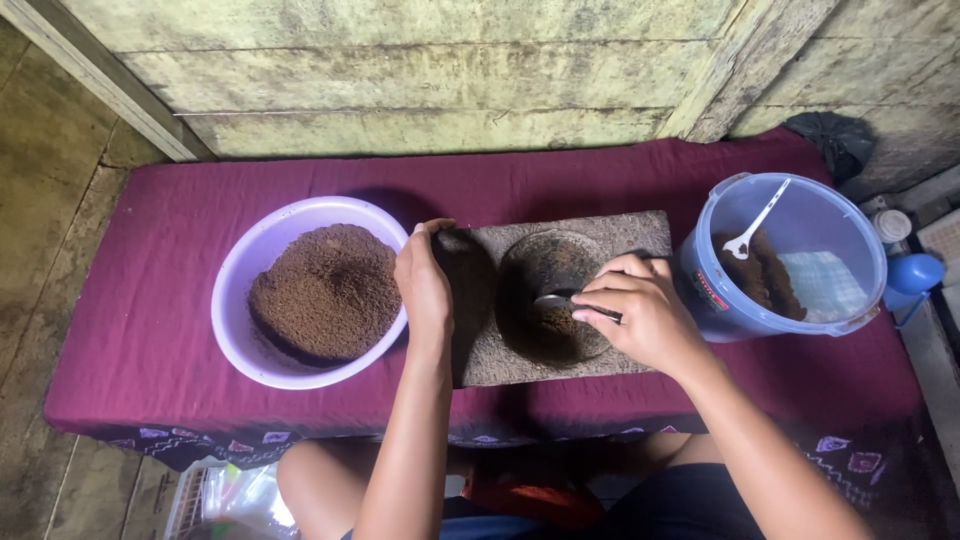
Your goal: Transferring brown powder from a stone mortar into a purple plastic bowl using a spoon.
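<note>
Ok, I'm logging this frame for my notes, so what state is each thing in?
Purple bowl: heaped with brown powder.
Stone slab: lying flat on the cloth, brown powder in its round hollow.
Spoon: held over the hollow.
Blue tub: lid off, partly filled, white fork inside.
Left hand: gripping the slab's edge.
Right hand: closed on the spoon.

A low bench covered with a maroon cloth [160,260] carries everything. At its left end sits a lilac plastic bowl [240,270] heaped with brown powder. In the middle lies a flat grey stone slab [640,232] with a round hollow. At the right end stands a clear blue-tinted tub [845,235], holding brown powder and a white spoon.
</note>
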